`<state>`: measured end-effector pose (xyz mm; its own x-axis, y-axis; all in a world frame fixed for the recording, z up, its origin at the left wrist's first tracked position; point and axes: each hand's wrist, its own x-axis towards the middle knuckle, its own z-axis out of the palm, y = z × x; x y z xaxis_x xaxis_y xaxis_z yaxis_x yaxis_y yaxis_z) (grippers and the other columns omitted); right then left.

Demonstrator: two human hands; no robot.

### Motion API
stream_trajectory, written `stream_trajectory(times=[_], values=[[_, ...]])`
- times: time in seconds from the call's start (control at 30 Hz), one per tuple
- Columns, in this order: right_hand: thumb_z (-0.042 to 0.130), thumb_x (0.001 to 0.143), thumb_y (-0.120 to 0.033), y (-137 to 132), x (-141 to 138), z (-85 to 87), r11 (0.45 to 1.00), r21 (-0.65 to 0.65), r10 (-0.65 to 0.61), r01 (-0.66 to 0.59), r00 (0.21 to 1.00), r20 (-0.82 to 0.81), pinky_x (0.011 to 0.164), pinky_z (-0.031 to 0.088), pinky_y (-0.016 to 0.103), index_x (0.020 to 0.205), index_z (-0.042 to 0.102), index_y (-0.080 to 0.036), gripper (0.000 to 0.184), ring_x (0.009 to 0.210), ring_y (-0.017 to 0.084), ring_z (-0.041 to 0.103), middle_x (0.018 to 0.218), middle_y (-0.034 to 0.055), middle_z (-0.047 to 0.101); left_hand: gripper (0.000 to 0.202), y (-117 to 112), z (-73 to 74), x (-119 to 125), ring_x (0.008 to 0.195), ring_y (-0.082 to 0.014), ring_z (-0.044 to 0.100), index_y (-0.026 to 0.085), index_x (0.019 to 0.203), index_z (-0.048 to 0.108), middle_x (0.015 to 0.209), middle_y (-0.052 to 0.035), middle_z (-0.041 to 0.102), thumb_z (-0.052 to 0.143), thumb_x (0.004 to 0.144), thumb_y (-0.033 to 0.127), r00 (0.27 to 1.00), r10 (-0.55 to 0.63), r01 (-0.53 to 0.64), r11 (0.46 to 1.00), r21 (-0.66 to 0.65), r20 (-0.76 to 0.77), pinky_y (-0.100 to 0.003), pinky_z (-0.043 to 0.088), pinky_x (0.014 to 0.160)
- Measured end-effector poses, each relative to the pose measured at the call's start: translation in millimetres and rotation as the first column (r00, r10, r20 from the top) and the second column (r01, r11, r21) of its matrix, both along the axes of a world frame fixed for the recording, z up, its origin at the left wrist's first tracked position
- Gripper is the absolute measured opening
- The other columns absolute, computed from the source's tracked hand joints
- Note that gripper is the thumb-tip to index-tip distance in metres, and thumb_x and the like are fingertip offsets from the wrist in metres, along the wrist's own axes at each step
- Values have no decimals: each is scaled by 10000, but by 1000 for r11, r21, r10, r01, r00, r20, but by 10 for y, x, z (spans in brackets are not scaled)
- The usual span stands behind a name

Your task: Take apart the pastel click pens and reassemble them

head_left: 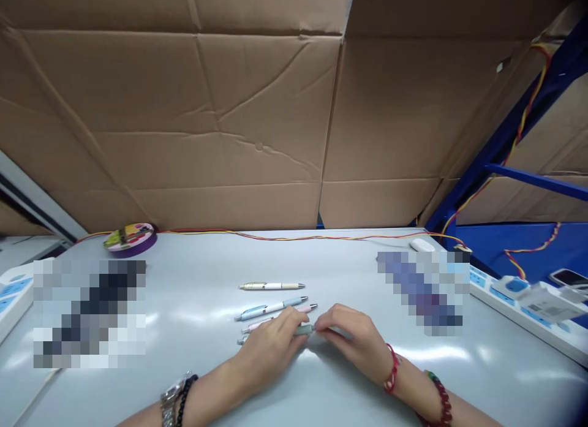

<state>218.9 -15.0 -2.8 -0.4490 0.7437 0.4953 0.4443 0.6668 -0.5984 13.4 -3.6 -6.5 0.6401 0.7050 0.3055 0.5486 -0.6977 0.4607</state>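
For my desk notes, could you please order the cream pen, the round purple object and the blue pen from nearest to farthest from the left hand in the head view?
1. Blue pen, just beyond the left hand.
2. Cream pen, farther back.
3. Round purple object, back left.

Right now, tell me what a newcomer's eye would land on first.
At front centre, the left hand holds a grey-green pen, with the right hand at its end. Just beyond lie a cream pen, a light-blue pen and a partly hidden pink pen. At the back left of the table, a round purple-sided box stands out before the cardboard wall.
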Motion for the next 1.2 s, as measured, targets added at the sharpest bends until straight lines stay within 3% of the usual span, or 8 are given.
stream_trajectory(times=[0.2, 0.33, 0.43, 0.53, 0.6, 0.77, 0.93, 1.2], values=[[479, 916, -362, 21, 18, 22, 1000, -19, -6, 7, 999, 52, 663, 491, 260, 942, 595, -198, 202, 714, 151, 603, 785, 34, 660, 165, 4, 39, 8, 815, -174, 605, 204, 990, 471, 924, -43, 592, 357, 903, 122, 989, -85, 78, 995, 58, 122, -265, 506, 684], [629, 804, -430, 72, 159, 128, 999, -46, -10, 19, 982, 190, 698, 482, 316, 1131, 540, -199, 410, 773, 188, 582, 913, 50, 653, 146, 25, 7, -33, 815, -177, 578, 211, 1016, 431, 887, -50, 578, 360, 915, 135, 965, -117, 88, 987, 131, 236, -269, 496, 657], [669, 774, -369, 117, 270, 178, 993, -91, -39, 74, 937, 346, 699, 476, 328, 1125, 550, -208, 404, 822, 210, 569, 930, 53, 640, 129, 15, -15, -78, 779, -182, 553, 230, 1033, 390, 807, -40, 543, 359, 931, 156, 891, -156, 76, 977, 198, 427, -286, 487, 631], [664, 771, -270, 141, 319, 171, 983, -142, -32, 112, 880, 474, 717, 478, 324, 1065, 581, -211, 311, 845, 211, 566, 908, 44, 633, 116, -13, -27, -89, 738, -174, 519, 243, 1044, 392, 786, -33, 499, 376, 945, 184, 810, -111, 30, 988, 149, 576, -275, 474, 582], [635, 788, -215, 144, 316, 148, 982, -155, -22, 110, 873, 487, 722, 479, 316, 1001, 605, -213, 215, 837, 203, 568, 894, 36, 633, 95, -24, -33, -76, 727, -165, 504, 242, 1031, 401, 795, -30, 484, 384, 948, 199, 801, -74, 14, 994, 105, 594, -261, 466, 564], [552, 828, -141, 139, 290, 113, 984, -147, -17, 100, 875, 483, 722, 480, 309, 915, 632, -215, 139, 827, 194, 574, 859, 32, 636, 96, 3, -18, -48, 765, -159, 517, 232, 1003, 434, 831, -27, 503, 403, 936, 171, 839, -78, 54, 997, 60, 538, -256, 480, 609], [537, 833, -155, 134, 295, 134, 984, -136, -34, 111, 879, 476, 712, 486, 312, 928, 627, -210, 141, 817, 197, 578, 857, 41, 634, 151, 45, 14, -46, 877, -174, 559, 223, 1011, 497, 946, -34, 559, 398, 929, 145, 984, -82, 77, 996, 33, 157, -279, 496, 725], [485, 883, -207, 129, 299, 136, 978, -87, -129, 187, 884, 448, 695, 485, 323, 1005, 593, -205, 162, 812, 203, 586, 860, 54, 629, 164, 75, 54, -32, 850, -218, 561, 205, 1039, 568, 950, -40, 602, 457, 919, 208, 991, -10, 27, 992, 124, -132, -336, 492, 722]])
